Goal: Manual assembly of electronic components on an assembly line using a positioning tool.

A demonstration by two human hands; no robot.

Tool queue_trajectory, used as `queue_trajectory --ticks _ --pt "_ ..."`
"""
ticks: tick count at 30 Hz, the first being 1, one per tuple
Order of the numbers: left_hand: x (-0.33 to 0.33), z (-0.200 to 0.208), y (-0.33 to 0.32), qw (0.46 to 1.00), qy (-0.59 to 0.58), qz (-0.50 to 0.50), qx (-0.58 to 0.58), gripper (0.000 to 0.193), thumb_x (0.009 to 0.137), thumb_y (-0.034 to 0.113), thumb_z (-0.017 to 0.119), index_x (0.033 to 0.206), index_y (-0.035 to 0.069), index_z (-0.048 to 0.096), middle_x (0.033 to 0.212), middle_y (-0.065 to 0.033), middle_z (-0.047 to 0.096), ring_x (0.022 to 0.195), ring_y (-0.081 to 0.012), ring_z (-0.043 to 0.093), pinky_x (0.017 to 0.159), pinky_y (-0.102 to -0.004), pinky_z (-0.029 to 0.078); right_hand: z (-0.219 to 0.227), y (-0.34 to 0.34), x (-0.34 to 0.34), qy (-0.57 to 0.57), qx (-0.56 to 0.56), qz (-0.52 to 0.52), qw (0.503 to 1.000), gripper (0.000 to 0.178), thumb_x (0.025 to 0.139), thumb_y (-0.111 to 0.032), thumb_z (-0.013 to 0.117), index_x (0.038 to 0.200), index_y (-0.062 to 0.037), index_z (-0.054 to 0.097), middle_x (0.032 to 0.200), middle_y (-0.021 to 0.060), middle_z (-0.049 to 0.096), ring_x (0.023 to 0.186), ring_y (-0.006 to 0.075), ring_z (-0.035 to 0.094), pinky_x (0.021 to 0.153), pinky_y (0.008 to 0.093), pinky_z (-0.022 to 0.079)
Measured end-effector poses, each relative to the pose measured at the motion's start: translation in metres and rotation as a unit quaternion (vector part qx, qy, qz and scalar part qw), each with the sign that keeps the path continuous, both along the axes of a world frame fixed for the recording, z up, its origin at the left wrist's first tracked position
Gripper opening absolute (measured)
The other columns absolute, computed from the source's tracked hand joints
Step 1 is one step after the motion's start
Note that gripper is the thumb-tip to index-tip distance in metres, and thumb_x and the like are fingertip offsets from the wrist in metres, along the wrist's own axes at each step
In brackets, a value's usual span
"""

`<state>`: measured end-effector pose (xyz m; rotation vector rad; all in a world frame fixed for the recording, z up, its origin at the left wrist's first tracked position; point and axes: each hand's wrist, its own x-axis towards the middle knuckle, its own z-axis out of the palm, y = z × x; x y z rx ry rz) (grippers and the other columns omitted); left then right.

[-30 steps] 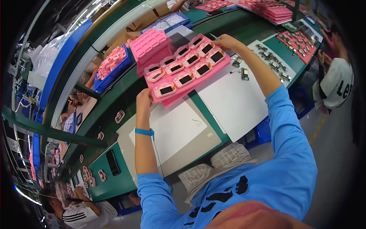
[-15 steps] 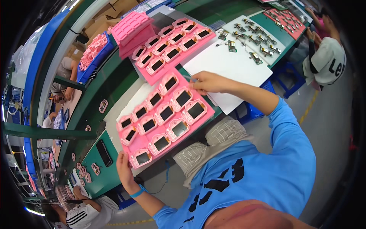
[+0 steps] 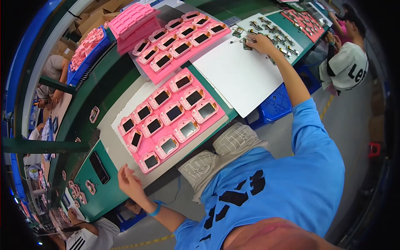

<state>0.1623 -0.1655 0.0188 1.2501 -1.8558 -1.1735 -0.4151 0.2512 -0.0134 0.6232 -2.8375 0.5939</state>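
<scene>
My right hand (image 3: 261,44) reaches to the far right, its fingers closed on a small green circuit board (image 3: 246,46) at the edge of a white sheet (image 3: 237,79). Several more circuit boards (image 3: 273,30) with wires lie spread beside it. My left hand (image 3: 130,183) hovers off the near left corner of a pink tray (image 3: 183,151), empty, fingers loosely curled and apart. Rows of pink handheld-console-shaped casings (image 3: 193,98) with dark screens lie on this tray. Beyond it, a second pink tray (image 3: 166,74) carries similar casings.
Stacked pink trays (image 3: 133,27) and a blue bin (image 3: 89,62) of pink parts stand at the far left. A dark phone-like slab (image 3: 99,167) lies on the green bench. A co-worker in a white shirt (image 3: 348,68) sits to the right, near a blue stool (image 3: 273,102).
Both hands have left the near pink tray. My right hand has moved away to the far right and taken hold of a circuit board. My left hand has drawn slightly off the tray's corner.
</scene>
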Motion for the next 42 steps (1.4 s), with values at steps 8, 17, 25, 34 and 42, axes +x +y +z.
queue_trajectory --ticks 8,17,25,34,42 --pt "-0.035 0.005 0.131 0.828 0.132 -0.477 0.264 0.038 0.088 0.001 0.07 0.126 0.0 0.073 0.094 -0.0097 0.077 0.072 -0.011 0.063 0.067 -0.0243 0.052 0.035 0.008 0.034 -0.225 -0.166 0.047 0.959 0.026 0.099 -0.03 0.078 0.097 -0.004 0.075 0.072 0.0022 0.063 0.059 0.0099 0.05 0.054 0.0275 0.037" --pt "-0.116 -0.055 0.214 0.776 0.189 -0.429 0.421 0.044 0.105 0.013 0.063 0.146 -0.002 0.059 0.118 -0.0183 0.075 0.09 -0.016 0.069 0.078 -0.0254 0.059 0.034 -0.016 0.254 -0.591 -0.307 0.251 0.702 0.017 0.102 -0.021 0.073 0.093 -0.0074 0.067 0.069 0.0008 0.065 0.054 0.0047 0.053 0.047 0.0191 0.033" --pt "-0.074 -0.059 0.195 0.826 0.085 -0.334 0.446 0.015 0.105 0.014 0.067 0.111 0.001 0.066 0.084 -0.0087 0.071 0.066 -0.0128 0.062 0.054 -0.0211 0.045 -0.003 -0.056 0.359 -0.614 -0.327 0.271 0.666 0.008 0.108 -0.012 0.062 0.105 -0.0046 0.063 0.072 0.003 0.066 0.058 0.0079 0.062 0.05 0.0189 0.038" --pt "-0.103 -0.008 0.16 0.905 0.062 -0.27 0.323 0.01 0.1 0.013 0.069 0.097 0.004 0.065 0.066 -0.002 0.062 0.054 -0.0084 0.05 0.05 -0.0213 0.038 -0.004 -0.038 0.298 -0.528 -0.396 0.217 0.72 0.033 0.115 -0.024 0.049 0.12 -0.0003 0.072 0.069 -0.0043 0.053 0.058 0.0018 0.041 0.053 0.0178 0.027" --pt "-0.188 0.01 0.151 0.904 0.022 -0.353 0.239 0.014 0.098 0.013 0.07 0.104 0.001 0.067 0.069 -0.0044 0.065 0.053 -0.0086 0.053 0.048 -0.0196 0.038 -0.009 -0.033 0.281 -0.512 -0.432 0.154 0.727 0.025 0.114 -0.022 0.053 0.114 -0.0036 0.071 0.069 -0.002 0.057 0.049 0.0027 0.037 0.045 0.0191 0.025"
